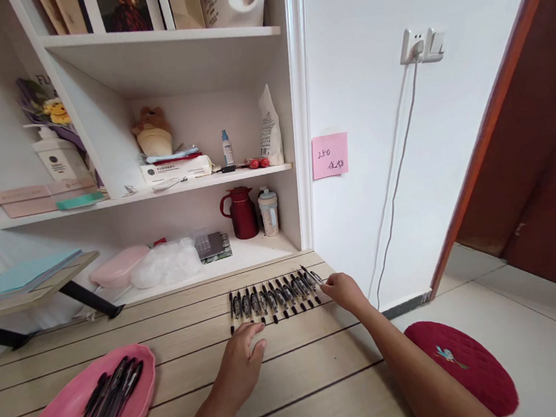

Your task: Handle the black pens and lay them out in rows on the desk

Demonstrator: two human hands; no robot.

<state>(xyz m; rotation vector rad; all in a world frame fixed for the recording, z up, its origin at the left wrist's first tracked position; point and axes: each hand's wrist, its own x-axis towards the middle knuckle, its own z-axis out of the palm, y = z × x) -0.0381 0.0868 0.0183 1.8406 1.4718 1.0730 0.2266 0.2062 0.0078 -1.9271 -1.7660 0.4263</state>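
Note:
A row of slim black pens [282,304] lies side by side on the wooden-slat table, with short dark oval pieces [272,302] between them, too small to name. My right hand [344,292] is at the right end of this row, its fingers curled together against the last piece; what they pinch is partly hidden. Below the row's left part rests my left hand [241,359], thumb and fingers apart, holding nothing. At lower left a pink scalloped tray [142,359] carries a bundle of dark pens [105,405].
Behind the table rises a white shelf unit [168,39] with a red jug [243,215], a cup [268,212] and a bubble-wrap bundle [168,263]. A small raised stand [34,284] is at left. A red stool [463,364] stands right of the table.

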